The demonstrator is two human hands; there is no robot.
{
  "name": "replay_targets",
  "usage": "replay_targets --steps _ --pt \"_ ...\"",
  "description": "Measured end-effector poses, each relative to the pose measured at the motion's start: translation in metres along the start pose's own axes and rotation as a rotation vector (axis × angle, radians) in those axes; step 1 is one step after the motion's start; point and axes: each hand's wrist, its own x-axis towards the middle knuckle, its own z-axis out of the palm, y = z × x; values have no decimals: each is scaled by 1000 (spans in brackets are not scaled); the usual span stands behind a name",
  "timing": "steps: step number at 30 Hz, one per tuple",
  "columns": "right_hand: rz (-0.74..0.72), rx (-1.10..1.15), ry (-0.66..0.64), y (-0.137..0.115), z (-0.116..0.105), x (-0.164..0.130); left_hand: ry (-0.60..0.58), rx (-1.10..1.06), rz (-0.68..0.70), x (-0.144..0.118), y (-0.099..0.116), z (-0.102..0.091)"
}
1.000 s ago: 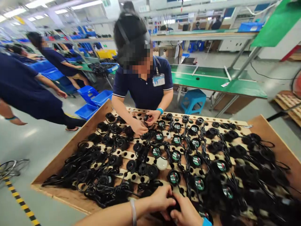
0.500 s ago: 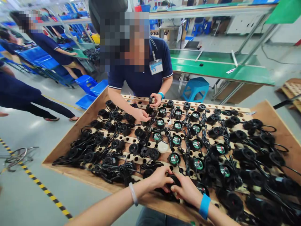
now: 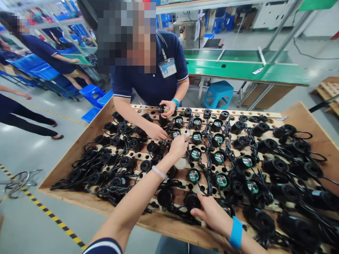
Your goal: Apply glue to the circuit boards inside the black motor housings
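L hand (image 3: 178,146) moved up tray (image 3: 312,127); grn bench (image 3: 243,70) behind.

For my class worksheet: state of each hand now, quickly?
Left hand: beside small translucent white item; grip cannot be told.
Right hand: partly closed on round black plastic housing.

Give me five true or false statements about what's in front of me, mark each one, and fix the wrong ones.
1. Your right hand touches a black part. True.
2. Your blue wristband is on your left wrist. False: it is on your right wrist.
3. Your left hand is farther across the wooden box than your right. True.
4. The stool beyond the box is red. False: it is blue.
5. A co-worker's hand holds a black piece. True.
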Motion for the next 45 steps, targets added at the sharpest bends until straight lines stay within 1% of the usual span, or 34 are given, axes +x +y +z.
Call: replay_targets --steps 2,5,8,10,11,13,14,16,17,19,20,21,22,24,25,26,28,29,32,33,34,35,36,38,40,42,45 --pt "-23 -56 59 1 -5 -12 51 20 -25 30 -4 14" --pt "-42 12 96 8 -14 -31 79 28 -43 56 -10 33" --pt "-47 103 118 22 -23 -43 76 25 -54 68 -16 43" --pt "-44 152 155 32 -28 -45 91 29 -61 69 -18 41" --pt "-45 176 184 36 -31 -45 105 35 -66 67 -18 37" --pt "-49 228 263 41 -39 -42 162 41 -41 56 -15 23" --pt "-56 267 304 42 -43 -39 197 34 -13 46 -11 14" --pt "-94 377 384 38 -51 -31 284 -38 115 20 1 -4" --pt "-125 448 415 34 -56 -26 285 -100 169 3 9 -12" --pt "-189 621 430 23 -62 -15 214 -244 232 -31 27 -24" --pt "-214 726 399 17 -63 -9 162 -309 260 -46 36 -27" --pt "-230 842 336 11 -63 -4 120 -364 293 -60 44 -28" --pt "-237 962 245 6 -63 0 76 -406 326 -72 50 -27" --pt "-225 1181 67 1 -60 6 31 -479 368 -86 55 -21" --pt "-207 1269 23 0 -59 7 20 -508 369 -90 55 -17" --pt "-178 1340 17 1 -59 7 11 -521 361 -93 52 -12" --pt "-127 1450 92 6 -61 5 -59 -457 356 -96 42 -3" --pt "-110 1500 138 9 -63 4 -133 -371 373 -98 36 2" --pt "-84 1587 227 23 -74 0 -426 21 450 -107 24 19" --pt "-82 1585 248 27 -77 -1 -503 136 454 -111 23 24" --pt "-81 1570 266 32 -80 -1 -554 221 443 -115 22 30" --pt "-81 1548 282 35 -83 -1 -580 271 423 -118 21 35" --pt "-78 1527 294 39 -85 0 -585 287 401 -121 21 39" --pt "-56 1512 305 44 -88 1 -554 255 345 -127 19 44" --pt "-31 1536 307 46 -91 3 -498 187 259 -132 13 46" --pt "-18 1580 295 47 -93 6 -438 108 143 -136 7 47" --pt "-11 1625 263 46 -96 9 -307 55 -11 -139 2 50"
